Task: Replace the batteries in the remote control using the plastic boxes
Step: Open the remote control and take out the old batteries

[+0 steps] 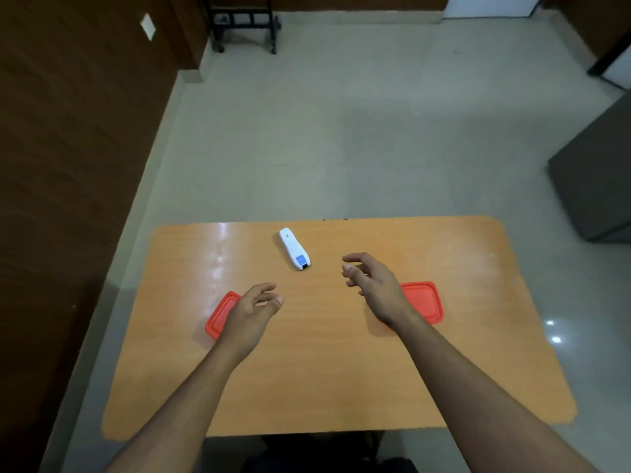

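A white remote control (294, 248) lies face down near the far edge of the orange table (324, 370), a blue label at its near end. Two plastic boxes with red lids rest on the table: one at the left (218, 317), one at the right (423, 300). My left hand (254, 310) hovers over the left box and hides most of it, fingers loosely apart and empty. My right hand (370, 281) hangs above the table just right of the remote, covering the right box's left end, fingers spread and empty.
A dark wooden wall (68, 148) runs close along the table's left side. A grey cabinet (597, 179) stands on the tiled floor at the right. A black wheeled stand (244, 23) is at the far end of the room.
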